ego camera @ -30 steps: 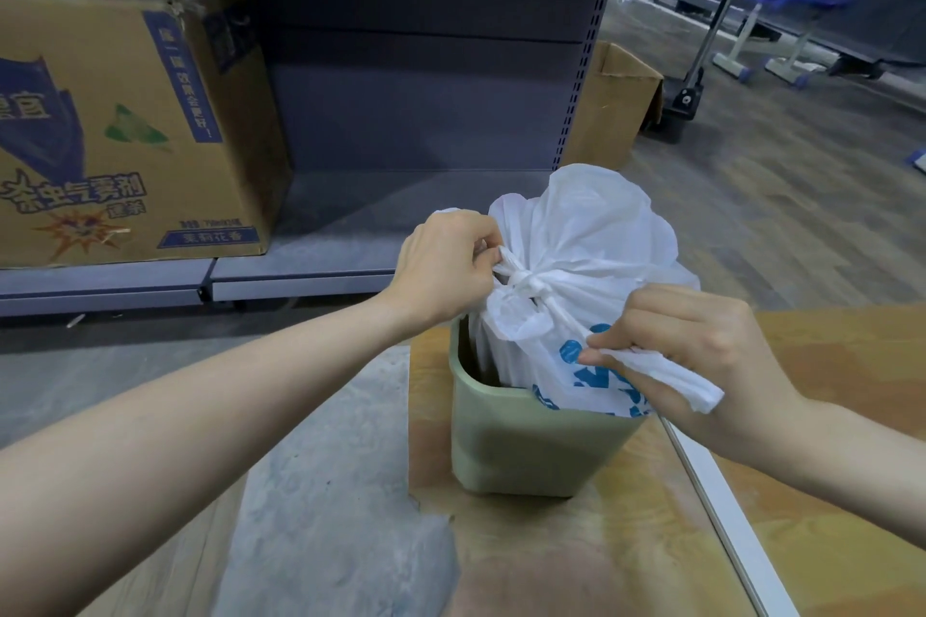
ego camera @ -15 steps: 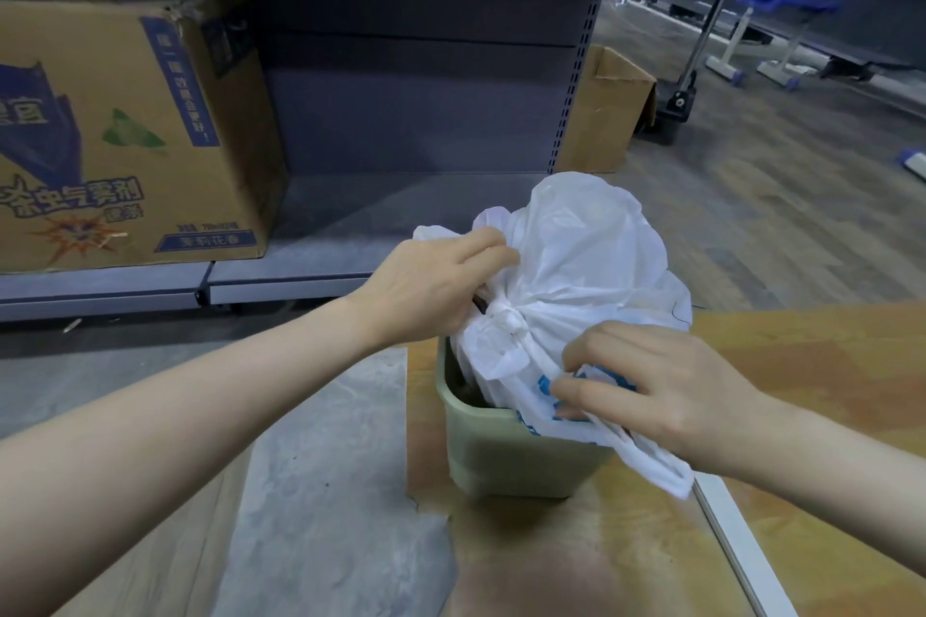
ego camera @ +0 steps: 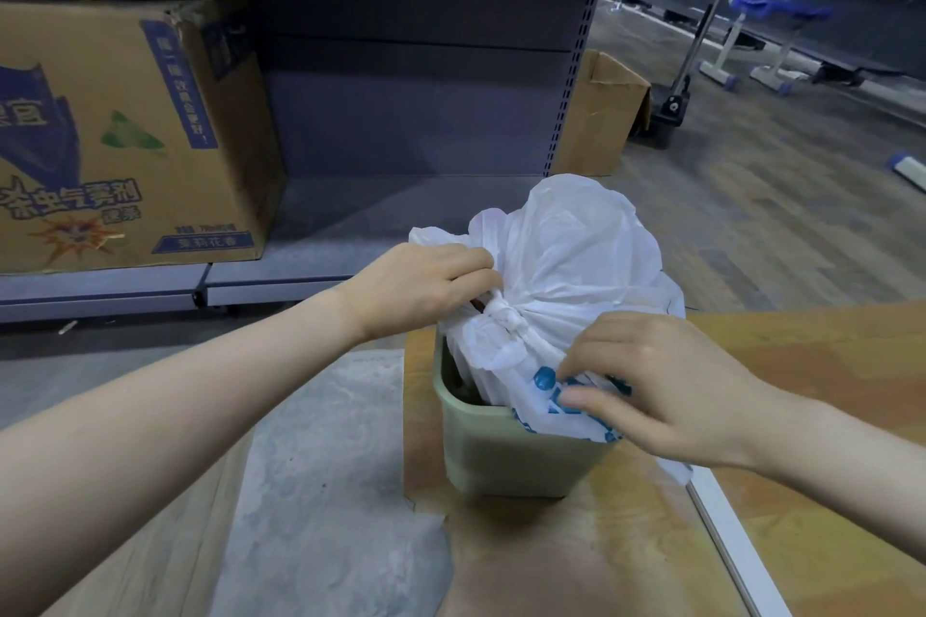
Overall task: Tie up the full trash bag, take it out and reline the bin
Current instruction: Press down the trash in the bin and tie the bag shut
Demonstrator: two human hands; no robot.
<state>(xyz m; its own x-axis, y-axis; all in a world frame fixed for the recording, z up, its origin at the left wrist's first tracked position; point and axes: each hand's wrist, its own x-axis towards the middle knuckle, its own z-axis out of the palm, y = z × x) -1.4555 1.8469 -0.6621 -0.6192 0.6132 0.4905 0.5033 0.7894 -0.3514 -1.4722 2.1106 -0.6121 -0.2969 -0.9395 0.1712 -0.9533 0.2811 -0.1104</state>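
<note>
Knotted trash bag (ego camera: 576, 256) sits in the bin (ego camera: 516, 461).
Left hand (ego camera: 426, 286) grips its gathered neck; right hand (ego camera: 666, 391) pinches a loose tail.

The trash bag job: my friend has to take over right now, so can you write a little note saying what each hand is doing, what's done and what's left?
Left hand: grips the gathered plastic beside the knot.
Right hand: fingers pinch the near, blue-printed part of the bag.
The full white plastic trash bag sits in the small green plastic bin on the floor.
Done: one knot tied.
Left: lift the bag out, carry it away, reline the bin. No new liner is visible.
</note>
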